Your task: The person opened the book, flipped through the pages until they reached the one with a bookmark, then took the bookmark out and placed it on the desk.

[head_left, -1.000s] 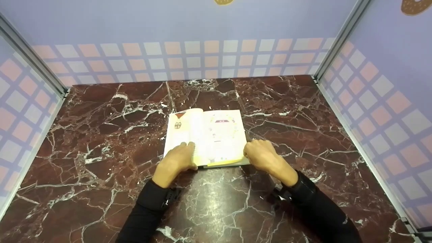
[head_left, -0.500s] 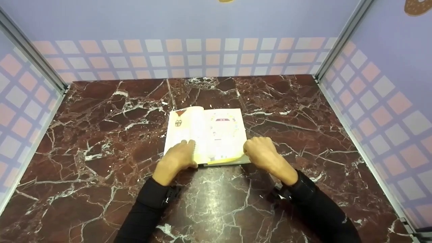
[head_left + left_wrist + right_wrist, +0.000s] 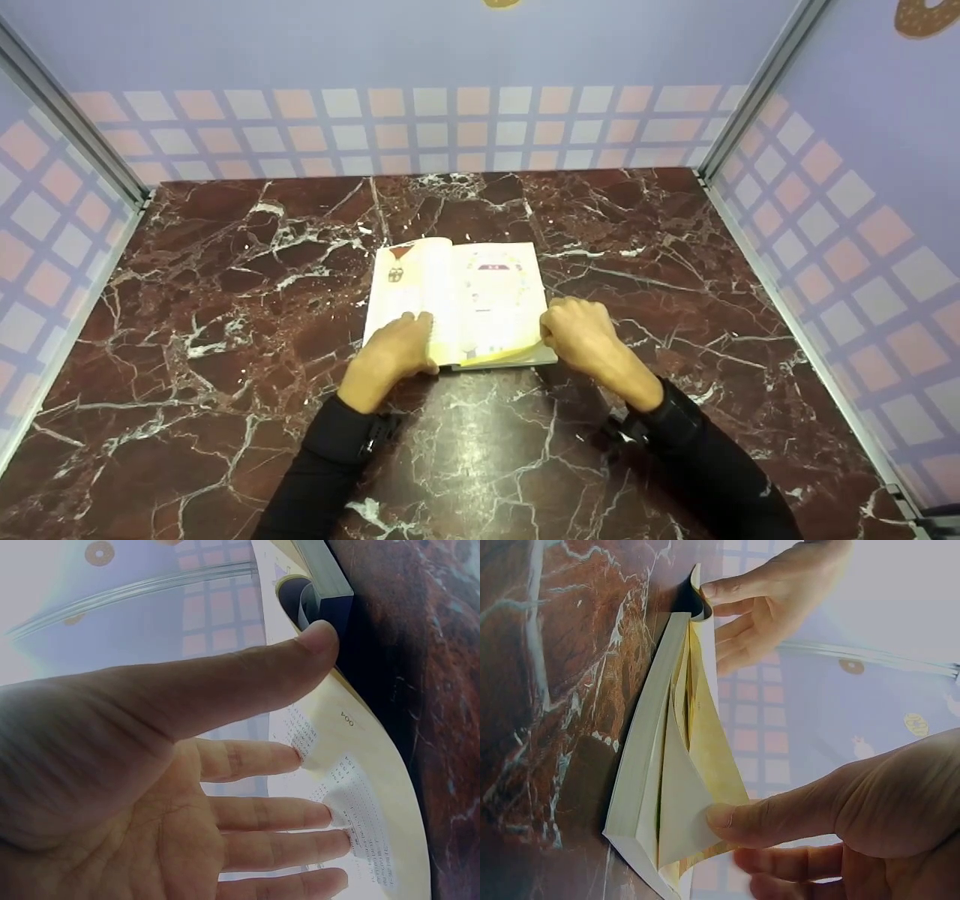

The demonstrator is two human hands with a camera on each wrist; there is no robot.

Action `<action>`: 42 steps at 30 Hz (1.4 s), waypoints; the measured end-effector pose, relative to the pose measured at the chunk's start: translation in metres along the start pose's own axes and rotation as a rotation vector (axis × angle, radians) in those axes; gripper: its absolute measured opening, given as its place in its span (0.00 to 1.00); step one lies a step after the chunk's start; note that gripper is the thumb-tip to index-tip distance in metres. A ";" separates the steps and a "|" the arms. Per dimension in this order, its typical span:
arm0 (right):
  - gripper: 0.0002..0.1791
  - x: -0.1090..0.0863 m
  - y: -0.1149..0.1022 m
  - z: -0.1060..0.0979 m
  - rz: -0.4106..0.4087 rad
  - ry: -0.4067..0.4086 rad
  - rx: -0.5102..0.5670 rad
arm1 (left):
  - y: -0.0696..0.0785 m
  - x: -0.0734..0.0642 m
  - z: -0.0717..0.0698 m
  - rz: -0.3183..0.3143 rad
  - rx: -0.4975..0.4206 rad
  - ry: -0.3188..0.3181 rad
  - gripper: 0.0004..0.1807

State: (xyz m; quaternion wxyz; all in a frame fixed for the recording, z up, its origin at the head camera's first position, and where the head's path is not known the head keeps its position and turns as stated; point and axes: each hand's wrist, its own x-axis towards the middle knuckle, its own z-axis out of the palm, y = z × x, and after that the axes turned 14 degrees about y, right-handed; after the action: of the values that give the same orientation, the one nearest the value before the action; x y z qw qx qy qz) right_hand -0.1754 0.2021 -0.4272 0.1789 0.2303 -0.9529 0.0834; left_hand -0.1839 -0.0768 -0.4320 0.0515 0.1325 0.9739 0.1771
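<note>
An open book lies on the marble table, its right part a thick block of pages and its left part thin and bowed. My left hand rests with straight fingertips on the printed left page, the thumb by the lower edge near the spine. At the lower right corner, my right hand pinches a few lifted pages between thumb and curled fingers. Beneath them the page block stays flat on the table. In the head view the right fingertips are hidden behind the hand.
The dark red marble table has white veins and runs on all around the book. Lilac panels with a checked band enclose it at the back and both sides, joined by metal posts.
My right hand has risen very slightly at the page corner, with the pages still pinched. The left hand and the book hold their places; the view shifts a little.
</note>
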 end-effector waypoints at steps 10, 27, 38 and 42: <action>0.09 0.004 0.002 -0.009 0.107 -0.060 0.079 | -0.001 -0.002 0.000 0.004 -0.009 0.007 0.35; 0.08 0.003 -0.005 -0.013 0.173 0.050 0.446 | -0.001 -0.003 -0.001 -0.002 -0.011 0.004 0.33; 0.02 0.004 -0.008 -0.011 0.285 0.079 0.603 | -0.001 -0.005 -0.002 0.008 -0.012 0.016 0.35; 0.12 0.002 -0.010 -0.011 0.329 0.068 0.664 | -0.001 -0.005 -0.001 0.013 -0.009 0.021 0.34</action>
State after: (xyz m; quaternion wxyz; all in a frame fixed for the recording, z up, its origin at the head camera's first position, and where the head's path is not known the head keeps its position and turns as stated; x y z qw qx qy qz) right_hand -0.1697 0.1953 -0.4156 0.1103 0.1166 -0.8916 0.4233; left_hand -0.1799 -0.0798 -0.4308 0.0408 0.1369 0.9727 0.1832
